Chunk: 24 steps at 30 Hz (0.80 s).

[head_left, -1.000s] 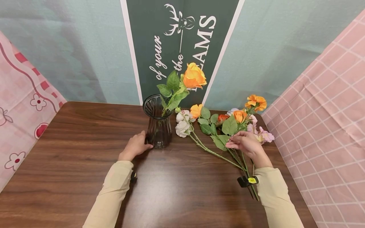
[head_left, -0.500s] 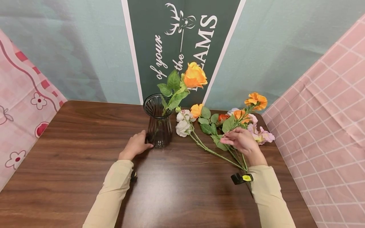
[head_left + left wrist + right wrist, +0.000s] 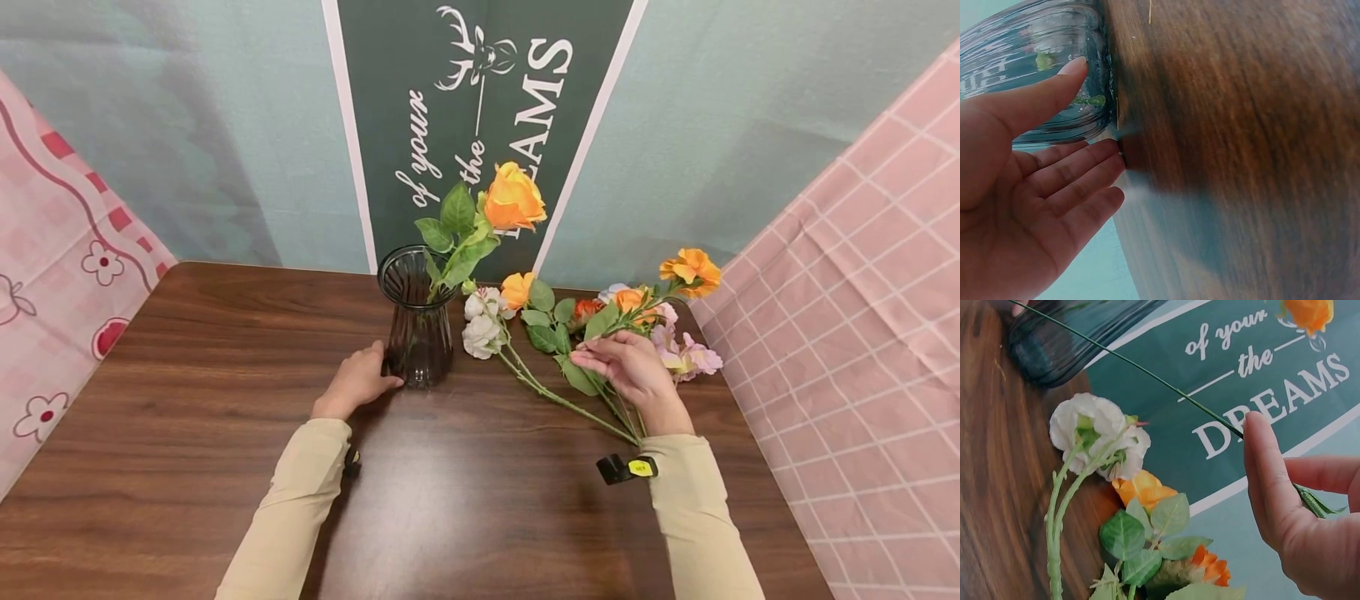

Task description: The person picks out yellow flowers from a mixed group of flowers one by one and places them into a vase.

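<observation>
In the head view a smoked glass vase (image 3: pixel 422 354) stands upright at the table's middle back, holding a yellow-orange rose (image 3: pixel 513 198) that leans right. My left hand (image 3: pixel 355 383) is at the left of its base. The left wrist view shows the thumb (image 3: pixel 1047 94) against the glass and the other fingers nearly straight beside it. At the right, my right hand (image 3: pixel 636 375) pinches a thin green stem (image 3: pixel 1166 389) between thumb and fingers. That stem belongs to an orange flower (image 3: pixel 692 272), raised above the pile. In the right wrist view the stem's free end points toward the vase.
White flowers (image 3: pixel 482 333) on a long stem lie just right of the vase. A pile of orange, red and pink flowers (image 3: pixel 693 360) with leaves lies under and behind my right hand. A fabric backdrop (image 3: pixel 750 125) borders the wooden table (image 3: pixel 187 417).
My right hand has moved left and slightly up with the orange flower, whose head has tilted to the right and away from the pile. My left hand, the vase and the rose stay put.
</observation>
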{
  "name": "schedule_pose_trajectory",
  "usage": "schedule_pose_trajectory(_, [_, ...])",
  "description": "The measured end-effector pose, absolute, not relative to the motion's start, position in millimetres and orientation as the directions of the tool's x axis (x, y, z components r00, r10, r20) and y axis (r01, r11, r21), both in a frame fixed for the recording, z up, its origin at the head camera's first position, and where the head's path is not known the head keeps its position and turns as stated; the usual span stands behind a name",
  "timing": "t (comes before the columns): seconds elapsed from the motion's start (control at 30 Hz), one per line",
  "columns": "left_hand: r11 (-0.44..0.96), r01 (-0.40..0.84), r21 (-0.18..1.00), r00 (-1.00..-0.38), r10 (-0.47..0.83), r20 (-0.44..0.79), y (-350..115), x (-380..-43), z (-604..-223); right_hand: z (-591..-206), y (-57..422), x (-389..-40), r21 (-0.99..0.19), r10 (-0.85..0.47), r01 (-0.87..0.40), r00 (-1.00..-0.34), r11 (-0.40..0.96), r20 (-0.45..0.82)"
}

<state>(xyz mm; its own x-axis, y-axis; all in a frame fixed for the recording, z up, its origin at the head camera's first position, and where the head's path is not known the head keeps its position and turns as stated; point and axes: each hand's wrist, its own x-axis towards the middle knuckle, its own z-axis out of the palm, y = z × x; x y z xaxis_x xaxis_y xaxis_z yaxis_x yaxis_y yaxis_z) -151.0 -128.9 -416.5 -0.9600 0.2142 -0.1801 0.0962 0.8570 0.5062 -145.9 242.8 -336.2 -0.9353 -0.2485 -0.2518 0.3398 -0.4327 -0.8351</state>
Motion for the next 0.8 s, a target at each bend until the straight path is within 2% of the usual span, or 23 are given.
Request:
schedule_pose_trajectory(0.4, [0.859, 0.098, 0.503, -0.96, 0.214, -0.179, -128.3, -150.8, -416.8, -329.1, 234.9, -149.7, -0.802, -0.233, 0.333, -0.941, -0.496, -0.246])
schedule_pose_trajectory(0.8, [0.862, 0.096, 0.498, -0.957, 0.217, -0.191, -128.3, -150.6, -416.1, -321.6, 234.4, -150.4, -0.766, -0.276, 0.33, -0.939, -0.551, -0.206])
